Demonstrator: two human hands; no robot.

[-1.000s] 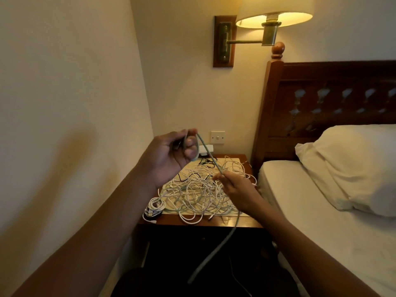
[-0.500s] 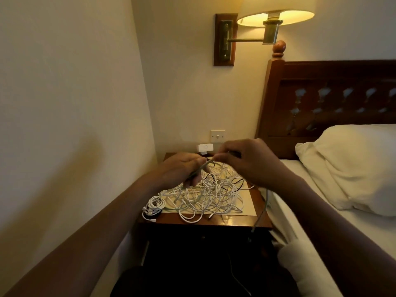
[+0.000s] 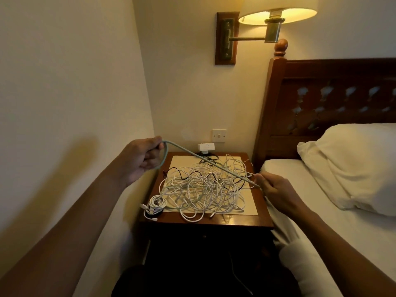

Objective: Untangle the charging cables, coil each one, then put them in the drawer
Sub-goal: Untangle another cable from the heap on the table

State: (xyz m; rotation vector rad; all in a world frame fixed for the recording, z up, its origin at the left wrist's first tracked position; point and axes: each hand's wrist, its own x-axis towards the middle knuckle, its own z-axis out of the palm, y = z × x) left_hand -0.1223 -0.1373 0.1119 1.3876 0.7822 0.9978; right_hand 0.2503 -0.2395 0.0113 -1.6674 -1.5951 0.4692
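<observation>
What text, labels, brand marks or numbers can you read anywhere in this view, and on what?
No text is readable.
White charger block: only a round mark, no legible letters.
Wall switch plate: blank.
Brass lamp bracket: no lettering shows.
Teal cable, held by the left hand and right hand, and the white cable tangle: plugs too small to show any print.
</observation>
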